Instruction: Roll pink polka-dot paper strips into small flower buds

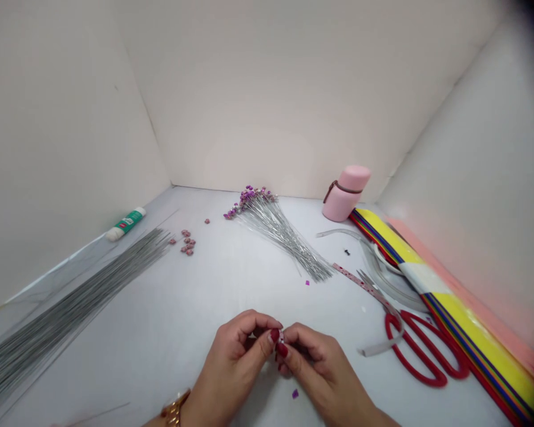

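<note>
My left hand (238, 356) and my right hand (315, 365) meet low in the middle of the view, fingertips pinched together on a tiny pale piece (282, 337) held between both thumbs. It is too small to name. A gold watch (174, 409) is on my left wrist. A small purple bit (295, 393) lies on the white table just under my right hand. Farther back lies a bundle of wires with purple bead tips (271, 222).
A long sheaf of bare silver wires (66, 308) runs along the left. A glue stick (125, 224) lies by the left wall. Loose pink beads (187, 242), a pink bottle (345, 193), red scissors (420, 350), grey ribbon strips (382, 270) and stacked coloured sheets (463, 314) lie around.
</note>
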A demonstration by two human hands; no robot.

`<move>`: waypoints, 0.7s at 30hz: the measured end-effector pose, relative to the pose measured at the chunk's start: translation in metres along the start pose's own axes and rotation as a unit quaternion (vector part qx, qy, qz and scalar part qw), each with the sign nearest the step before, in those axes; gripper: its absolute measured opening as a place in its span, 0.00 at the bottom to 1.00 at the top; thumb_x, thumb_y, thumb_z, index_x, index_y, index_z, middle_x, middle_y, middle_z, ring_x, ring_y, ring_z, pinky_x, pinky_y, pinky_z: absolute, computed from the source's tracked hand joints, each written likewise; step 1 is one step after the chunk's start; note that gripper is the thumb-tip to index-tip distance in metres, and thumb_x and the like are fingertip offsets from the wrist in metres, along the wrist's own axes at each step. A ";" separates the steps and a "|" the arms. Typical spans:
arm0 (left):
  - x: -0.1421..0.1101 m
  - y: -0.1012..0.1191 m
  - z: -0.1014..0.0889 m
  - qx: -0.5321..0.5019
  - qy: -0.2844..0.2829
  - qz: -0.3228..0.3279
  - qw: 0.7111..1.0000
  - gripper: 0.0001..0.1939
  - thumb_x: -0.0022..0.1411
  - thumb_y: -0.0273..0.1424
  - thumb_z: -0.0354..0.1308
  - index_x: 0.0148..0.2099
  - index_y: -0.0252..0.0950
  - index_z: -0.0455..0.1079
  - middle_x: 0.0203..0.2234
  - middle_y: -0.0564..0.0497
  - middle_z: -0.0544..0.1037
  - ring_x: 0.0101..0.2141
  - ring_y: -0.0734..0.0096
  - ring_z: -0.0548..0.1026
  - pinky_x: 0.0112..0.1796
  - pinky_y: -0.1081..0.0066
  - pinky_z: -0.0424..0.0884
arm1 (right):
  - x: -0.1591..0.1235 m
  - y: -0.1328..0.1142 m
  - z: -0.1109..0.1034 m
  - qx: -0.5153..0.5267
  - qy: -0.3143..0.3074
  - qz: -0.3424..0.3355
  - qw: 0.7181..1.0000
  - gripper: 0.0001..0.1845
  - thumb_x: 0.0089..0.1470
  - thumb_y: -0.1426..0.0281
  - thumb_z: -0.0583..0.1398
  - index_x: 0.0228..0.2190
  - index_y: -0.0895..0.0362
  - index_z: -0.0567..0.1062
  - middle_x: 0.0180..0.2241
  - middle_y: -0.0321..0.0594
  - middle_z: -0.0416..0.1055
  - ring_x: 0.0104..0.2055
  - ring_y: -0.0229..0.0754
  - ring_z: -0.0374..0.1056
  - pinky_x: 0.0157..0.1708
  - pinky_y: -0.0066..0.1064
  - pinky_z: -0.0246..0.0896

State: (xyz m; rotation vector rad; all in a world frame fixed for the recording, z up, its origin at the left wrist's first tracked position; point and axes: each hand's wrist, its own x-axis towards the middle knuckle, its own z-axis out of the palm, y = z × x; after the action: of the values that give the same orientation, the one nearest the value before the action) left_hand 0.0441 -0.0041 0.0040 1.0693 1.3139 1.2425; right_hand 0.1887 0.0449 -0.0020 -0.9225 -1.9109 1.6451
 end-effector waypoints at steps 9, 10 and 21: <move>0.004 0.002 0.002 -0.181 -0.091 -0.045 0.978 0.06 0.57 0.29 0.52 0.36 0.31 0.67 0.17 0.52 0.71 0.20 0.72 0.70 0.27 0.69 0.65 | 0.005 -0.001 0.001 0.192 -0.031 0.077 0.978 0.16 0.52 0.60 0.54 0.23 0.61 0.65 0.19 0.35 0.65 0.20 0.31 0.60 0.20 0.22 0.54; 0.005 0.002 0.002 -0.196 -0.094 -0.050 0.975 0.06 0.56 0.29 0.53 0.36 0.31 0.67 0.17 0.52 0.71 0.20 0.72 0.70 0.26 0.69 0.65 | 0.006 0.000 0.002 0.206 -0.033 0.085 0.974 0.16 0.52 0.60 0.54 0.23 0.61 0.65 0.19 0.35 0.65 0.19 0.31 0.60 0.19 0.22 0.53; 0.006 0.003 0.002 -0.224 -0.076 -0.069 0.969 0.07 0.57 0.28 0.54 0.36 0.30 0.70 0.18 0.50 0.72 0.22 0.71 0.71 0.28 0.69 0.65 | 0.001 -0.002 0.000 0.102 -0.012 0.040 0.994 0.15 0.54 0.61 0.52 0.24 0.60 0.66 0.20 0.34 0.63 0.22 0.33 0.60 0.22 0.23 0.55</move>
State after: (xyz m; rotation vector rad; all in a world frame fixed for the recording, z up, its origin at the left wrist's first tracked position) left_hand 0.0450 0.0022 0.0068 0.7207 0.9142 1.2481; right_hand 0.1879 0.0457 0.0002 -0.9086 -1.7012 1.8662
